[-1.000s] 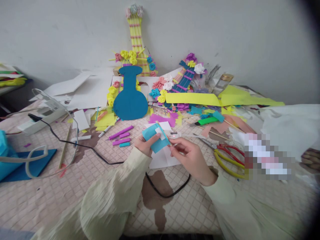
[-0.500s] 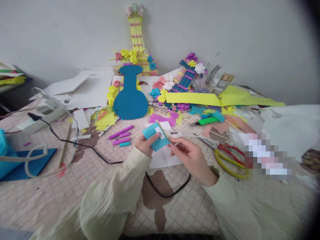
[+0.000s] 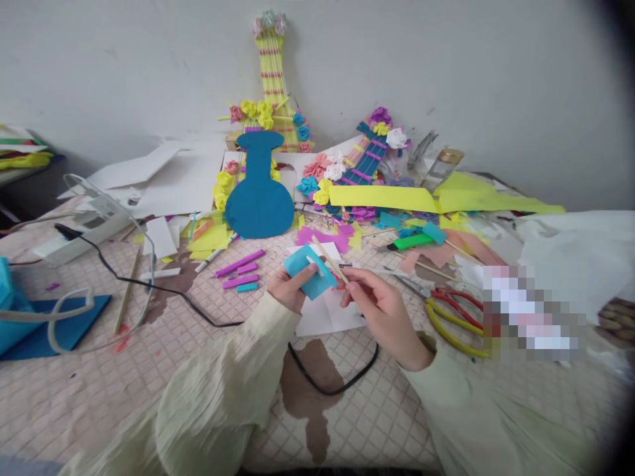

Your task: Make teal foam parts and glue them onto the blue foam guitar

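My left hand [image 3: 289,289] pinches a folded piece of light-blue paper [image 3: 320,285] above the middle of the table, thumb on top. A small white piece [image 3: 313,264] shows on the paper beside the thumb. In my right hand [image 3: 381,311], a thin wooden stick [image 3: 328,258] is held between thumb and fingers, slanting along the paper's right edge. Whether stick and paper touch, I cannot tell. Under both hands lies a white sheet [image 3: 325,317]. Purple strips [image 3: 243,279] and a short blue strip [image 3: 247,287] rest left of the paper.
A dark-blue guitar-shaped cutout [image 3: 260,205] leans at the back. Scissors [image 3: 419,285], yellow-handled pliers [image 3: 446,330] and a green cutter [image 3: 411,240] lie to the right. Black cable [image 3: 193,302] crosses the table from the left, near a white power strip [image 3: 82,235].
The wooden stick has swung away from the blue paper's edge, and the paper has opened a little there. My right fingers have shifted slightly; my left hand stays in place.
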`<state>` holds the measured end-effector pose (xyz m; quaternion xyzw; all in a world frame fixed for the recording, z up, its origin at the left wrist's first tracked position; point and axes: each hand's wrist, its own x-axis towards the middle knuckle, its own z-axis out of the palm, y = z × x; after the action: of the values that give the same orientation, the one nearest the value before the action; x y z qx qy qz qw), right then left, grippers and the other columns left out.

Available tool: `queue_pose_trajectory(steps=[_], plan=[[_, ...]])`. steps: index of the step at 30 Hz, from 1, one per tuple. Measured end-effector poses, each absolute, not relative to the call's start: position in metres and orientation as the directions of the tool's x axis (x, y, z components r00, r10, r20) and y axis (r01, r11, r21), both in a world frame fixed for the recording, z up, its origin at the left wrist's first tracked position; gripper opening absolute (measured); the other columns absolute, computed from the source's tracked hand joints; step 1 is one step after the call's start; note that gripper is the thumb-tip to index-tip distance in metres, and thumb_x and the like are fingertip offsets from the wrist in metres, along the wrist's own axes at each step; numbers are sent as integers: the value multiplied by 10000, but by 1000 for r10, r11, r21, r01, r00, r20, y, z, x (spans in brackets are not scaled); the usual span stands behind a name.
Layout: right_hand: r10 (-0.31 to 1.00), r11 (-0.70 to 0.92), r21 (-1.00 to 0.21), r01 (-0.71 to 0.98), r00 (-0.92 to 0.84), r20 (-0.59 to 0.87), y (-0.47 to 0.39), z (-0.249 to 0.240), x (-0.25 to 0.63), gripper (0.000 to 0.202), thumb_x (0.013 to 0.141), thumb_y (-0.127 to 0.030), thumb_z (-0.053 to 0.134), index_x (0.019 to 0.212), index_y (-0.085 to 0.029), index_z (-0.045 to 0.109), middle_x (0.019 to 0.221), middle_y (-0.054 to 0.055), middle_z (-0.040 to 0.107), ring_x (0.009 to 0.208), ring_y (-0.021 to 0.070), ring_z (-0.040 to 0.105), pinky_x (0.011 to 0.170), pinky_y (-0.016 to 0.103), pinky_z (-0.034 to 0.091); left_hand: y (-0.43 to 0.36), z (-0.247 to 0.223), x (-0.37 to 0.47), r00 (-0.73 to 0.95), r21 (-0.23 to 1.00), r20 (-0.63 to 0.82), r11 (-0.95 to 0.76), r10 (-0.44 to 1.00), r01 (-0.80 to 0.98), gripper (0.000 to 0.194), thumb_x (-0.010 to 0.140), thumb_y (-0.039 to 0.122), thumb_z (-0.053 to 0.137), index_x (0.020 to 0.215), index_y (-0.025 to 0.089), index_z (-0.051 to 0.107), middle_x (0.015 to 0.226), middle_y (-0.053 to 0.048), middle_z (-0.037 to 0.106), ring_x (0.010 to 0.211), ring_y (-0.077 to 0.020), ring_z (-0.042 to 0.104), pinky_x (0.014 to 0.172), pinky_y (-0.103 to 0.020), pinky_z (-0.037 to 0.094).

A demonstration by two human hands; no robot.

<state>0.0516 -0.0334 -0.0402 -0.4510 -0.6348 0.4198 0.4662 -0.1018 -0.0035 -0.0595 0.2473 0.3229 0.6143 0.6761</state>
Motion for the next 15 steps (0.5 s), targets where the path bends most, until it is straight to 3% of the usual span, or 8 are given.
queue_pose_trajectory(steps=[7, 15], plan=[[954, 284, -922, 263, -170, 246, -35, -42, 51, 227, 840, -242, 458, 1030, -185, 567, 799, 36, 631, 637, 121, 574, 624, 276, 491, -2, -63, -102, 6, 754, -182, 144, 983, -641, 210, 551, 220, 771, 730, 145, 690, 721, -48, 704, 785, -250, 658, 792, -402, 507], [937, 338, -891, 303, -192, 291, -37, -47, 51, 219, 824, -213, 490, 1016, -198, 594, 877, 50, 624, 615, 110, 556, 603, 270, 489, -2, -65, -101, -24, 749, -195, 134, 980, -649, 248, 525, 215, 784, 729, 117, 685, 708, -55, 704, 706, -231, 662, 767, -407, 514]])
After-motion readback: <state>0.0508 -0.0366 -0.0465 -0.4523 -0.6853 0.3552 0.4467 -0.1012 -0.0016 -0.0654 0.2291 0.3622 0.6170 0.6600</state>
